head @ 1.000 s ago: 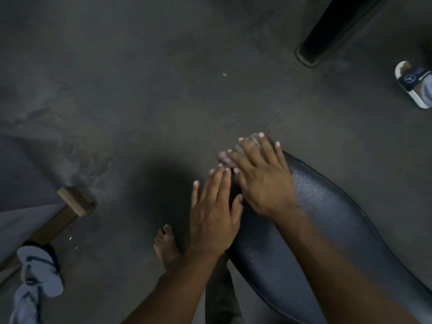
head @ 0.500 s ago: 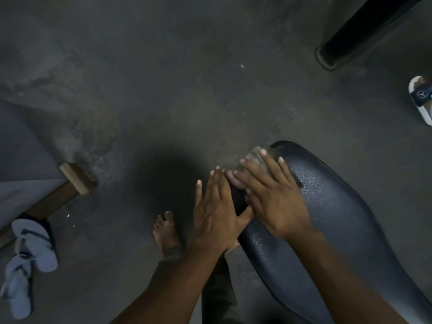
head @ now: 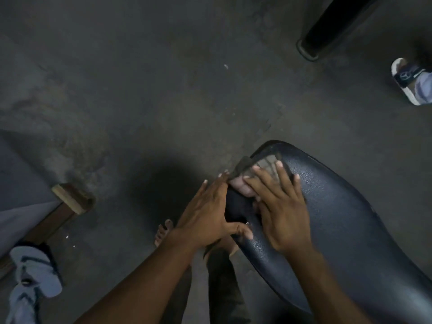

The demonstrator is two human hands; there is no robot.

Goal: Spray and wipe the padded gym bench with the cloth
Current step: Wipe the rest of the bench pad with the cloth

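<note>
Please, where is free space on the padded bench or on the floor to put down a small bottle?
The dark blue padded bench is bare right of the right hand. The grey concrete floor is bare between the bench tip and the black post. It is crowded at the bench's left edge: both hands, the left hand, grey cloth, and a bare foot.

The floor (head: 163,90) carries sandals (head: 35,281) at lower left, a slipper (head: 411,83) at upper right, and the bench (head: 350,230) at lower right.
</note>
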